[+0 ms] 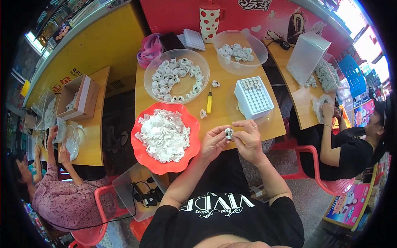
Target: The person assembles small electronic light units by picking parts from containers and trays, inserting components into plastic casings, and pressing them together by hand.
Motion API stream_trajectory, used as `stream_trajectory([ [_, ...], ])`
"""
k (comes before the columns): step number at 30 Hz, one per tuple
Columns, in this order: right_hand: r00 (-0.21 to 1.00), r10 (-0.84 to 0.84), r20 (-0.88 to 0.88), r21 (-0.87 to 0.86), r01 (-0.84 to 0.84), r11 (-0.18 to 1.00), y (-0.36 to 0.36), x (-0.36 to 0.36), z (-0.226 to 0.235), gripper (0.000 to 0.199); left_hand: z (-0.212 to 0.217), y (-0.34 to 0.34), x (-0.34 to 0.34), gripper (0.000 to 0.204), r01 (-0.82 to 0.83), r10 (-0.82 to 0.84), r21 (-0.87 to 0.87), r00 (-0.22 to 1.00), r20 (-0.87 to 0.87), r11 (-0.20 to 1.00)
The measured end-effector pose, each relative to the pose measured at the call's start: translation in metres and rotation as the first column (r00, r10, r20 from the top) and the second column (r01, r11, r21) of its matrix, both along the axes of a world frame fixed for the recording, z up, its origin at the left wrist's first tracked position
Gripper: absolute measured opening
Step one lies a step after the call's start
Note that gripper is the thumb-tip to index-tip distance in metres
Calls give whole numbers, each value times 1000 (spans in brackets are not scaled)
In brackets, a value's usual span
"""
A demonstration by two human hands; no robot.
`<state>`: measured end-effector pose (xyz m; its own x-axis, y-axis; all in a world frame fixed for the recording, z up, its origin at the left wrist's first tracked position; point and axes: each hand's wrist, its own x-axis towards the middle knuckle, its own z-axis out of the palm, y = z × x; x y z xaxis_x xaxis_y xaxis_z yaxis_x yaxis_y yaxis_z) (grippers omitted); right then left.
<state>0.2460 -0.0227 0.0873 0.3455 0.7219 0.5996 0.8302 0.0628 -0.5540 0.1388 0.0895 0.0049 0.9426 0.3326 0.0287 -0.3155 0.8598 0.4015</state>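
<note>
Above the table's near edge, my left hand [214,143] pinches a small round white plastic part [228,133] with a dark-and-light face. My right hand [249,142] meets it from the other side, its thumb and fingertips closed at the part's right edge. Left of my hands is a red wavy-rimmed tray [139,156] heaped with small flat white pieces [163,134]. A yellow-handled screwdriver [209,104] lies beyond my hands, with one loose white part [203,113] beside it and another loose part [216,84] farther off. A white rack [247,108] with rows of round holes, its far rows filled, stands to the right.
Two clear bowls hold white parts: a wide bowl [147,84] behind the tray and a smaller bowl [261,58] farther right. A red-dotted tumbler [209,25] stands at the back. People work at side tables left and right. A cardboard box [84,99] sits on the left table.
</note>
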Motion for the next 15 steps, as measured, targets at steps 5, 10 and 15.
stream_trajectory([
  [5,998,49,-45,-82,-52,995,4,3,5,10,-4,0,-2,25,9,-9,28,1000,-2,1000],
  [10,985,61,-162,-137,-83,987,7,4,6,8,-4,1,-3,25,7,-6,39,1000,-6,999],
  [15,682,88,-726,-138,-269,953,7,18,-2,6,-6,3,-2,26,23,-25,61,999,23,998],
])
